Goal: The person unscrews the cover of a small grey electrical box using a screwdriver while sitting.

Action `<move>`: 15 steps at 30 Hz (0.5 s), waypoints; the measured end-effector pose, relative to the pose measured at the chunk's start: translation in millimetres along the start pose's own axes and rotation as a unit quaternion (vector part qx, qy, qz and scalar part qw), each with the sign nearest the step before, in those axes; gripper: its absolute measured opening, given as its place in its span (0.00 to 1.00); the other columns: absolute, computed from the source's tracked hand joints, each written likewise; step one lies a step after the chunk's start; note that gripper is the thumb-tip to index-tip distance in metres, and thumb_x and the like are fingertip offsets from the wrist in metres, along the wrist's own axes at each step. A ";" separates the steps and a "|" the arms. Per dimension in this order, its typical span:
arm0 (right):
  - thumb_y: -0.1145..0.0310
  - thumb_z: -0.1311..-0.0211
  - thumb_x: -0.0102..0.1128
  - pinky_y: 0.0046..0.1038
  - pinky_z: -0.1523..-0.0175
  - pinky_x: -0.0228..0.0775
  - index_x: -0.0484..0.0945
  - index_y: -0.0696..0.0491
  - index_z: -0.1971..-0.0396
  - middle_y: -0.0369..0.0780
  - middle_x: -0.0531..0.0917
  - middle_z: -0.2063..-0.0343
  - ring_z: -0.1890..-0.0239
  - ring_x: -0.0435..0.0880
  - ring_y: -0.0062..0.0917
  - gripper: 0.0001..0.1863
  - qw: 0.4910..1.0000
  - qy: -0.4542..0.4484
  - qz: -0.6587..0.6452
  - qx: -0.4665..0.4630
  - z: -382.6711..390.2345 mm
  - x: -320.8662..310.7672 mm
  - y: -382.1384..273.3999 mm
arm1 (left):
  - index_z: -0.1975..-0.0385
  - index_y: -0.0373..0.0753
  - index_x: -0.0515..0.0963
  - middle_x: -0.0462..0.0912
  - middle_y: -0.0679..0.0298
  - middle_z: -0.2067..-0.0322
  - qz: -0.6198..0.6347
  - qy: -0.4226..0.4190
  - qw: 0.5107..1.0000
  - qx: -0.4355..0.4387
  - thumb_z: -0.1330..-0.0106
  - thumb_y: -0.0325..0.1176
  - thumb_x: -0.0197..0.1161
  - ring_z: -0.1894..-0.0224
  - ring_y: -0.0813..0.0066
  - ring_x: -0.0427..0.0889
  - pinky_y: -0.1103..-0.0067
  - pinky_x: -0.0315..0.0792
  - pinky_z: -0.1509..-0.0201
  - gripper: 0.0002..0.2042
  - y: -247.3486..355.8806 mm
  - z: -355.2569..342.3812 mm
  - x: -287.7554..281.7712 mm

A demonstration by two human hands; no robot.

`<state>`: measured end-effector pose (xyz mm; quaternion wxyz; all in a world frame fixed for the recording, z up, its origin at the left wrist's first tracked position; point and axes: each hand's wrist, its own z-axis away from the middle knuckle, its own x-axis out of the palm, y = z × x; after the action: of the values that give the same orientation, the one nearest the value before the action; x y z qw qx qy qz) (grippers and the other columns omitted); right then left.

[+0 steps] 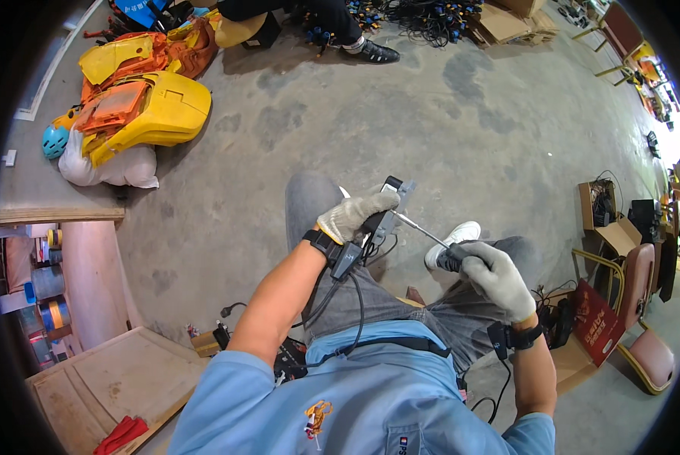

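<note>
My left hand [351, 218], in a pale knitted glove, is closed around a grey and black metal device [383, 226] held over my lap, with dark cables hanging beneath it. My right hand [498, 282], also gloved, grips the dark handle of a screwdriver [423, 231]. Its long shaft slants up and left to the device beside my left fingers; the exact contact at the tip is too small to make out. Black straps with small modules circle both my wrists.
Yellow and orange plastic shells [158, 106] lie at upper left near a blue helmet [55, 142]. Another person's sandalled foot [370, 51] is at the top, near tangled cables. Chairs [647, 356] and cardboard boxes [594, 203] stand at right, wooden boards [101, 364] at lower left.
</note>
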<state>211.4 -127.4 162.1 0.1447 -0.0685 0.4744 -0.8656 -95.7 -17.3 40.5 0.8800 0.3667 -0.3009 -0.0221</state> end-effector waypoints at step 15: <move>0.55 0.19 0.60 0.21 0.63 0.74 0.80 0.61 0.39 0.40 0.88 0.57 0.66 0.83 0.18 0.24 0.948 0.073 -0.309 0.015 6.2 -17.4 20.2 | 0.47 0.37 0.87 0.91 0.64 0.59 -0.016 -0.005 1.000 0.012 0.28 0.51 0.73 0.64 0.80 0.87 0.80 0.81 0.62 0.23 4.2 0.1 6.8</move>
<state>233.2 -137.1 148.8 -0.1637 -0.1455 0.4259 -0.8778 -91.0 -16.0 46.8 0.8735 0.3821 -0.2995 -0.0344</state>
